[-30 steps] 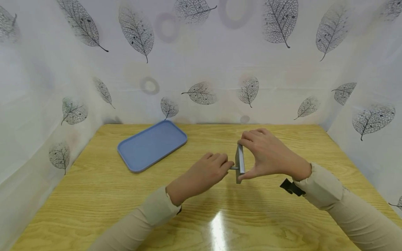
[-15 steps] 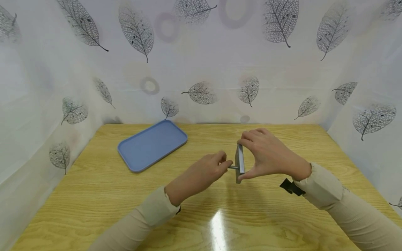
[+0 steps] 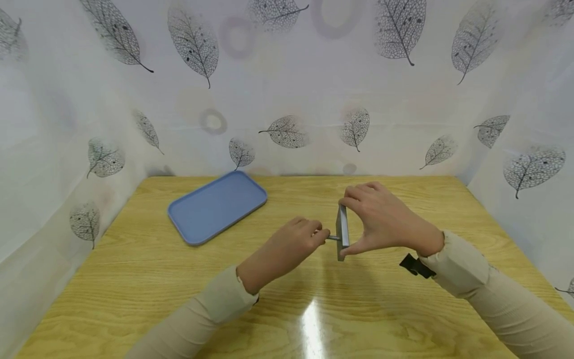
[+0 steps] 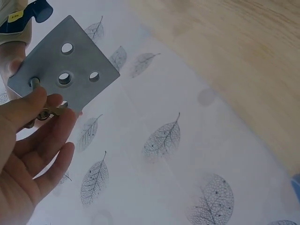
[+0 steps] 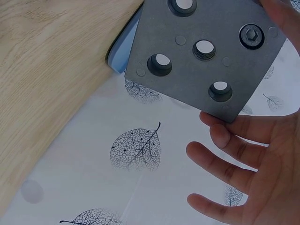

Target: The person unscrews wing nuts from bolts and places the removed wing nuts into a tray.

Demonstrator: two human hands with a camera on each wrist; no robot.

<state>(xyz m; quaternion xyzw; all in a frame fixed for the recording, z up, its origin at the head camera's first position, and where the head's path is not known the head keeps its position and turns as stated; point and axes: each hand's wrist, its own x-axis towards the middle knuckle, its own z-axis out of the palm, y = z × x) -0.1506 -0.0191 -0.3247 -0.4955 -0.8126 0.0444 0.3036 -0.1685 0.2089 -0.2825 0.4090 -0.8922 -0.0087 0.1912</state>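
Observation:
My right hand [image 3: 381, 217] grips a grey metal plate [image 4: 96, 54] by opposite edges, thumb below and fingers above, holding it upright off the table. Several round holes pierce the plate. In the right wrist view a hex-socket bolt head [image 5: 251, 36] sits in one corner hole. The threaded bolt shank [image 4: 35, 83] sticks out of the plate's other face, toward my left hand [image 3: 287, 252]. Between the left thumb and fingers is a small brass-coloured piece that looks like a wing nut [image 4: 45, 114]. The thumb hides part of the shank, so I cannot tell whether the piece is threaded on it.
A blue tray [image 3: 217, 207] lies at the back left of the wooden table [image 3: 179, 294]. White leaf-printed curtains [image 3: 287, 89] enclose the back and both sides. A black strap [image 3: 417, 267] hangs at the right cuff.
The left fingers have lifted, shifted and curled again around the bolt's end, with the hand slightly further left. The right hand and the plate stay nearly still.

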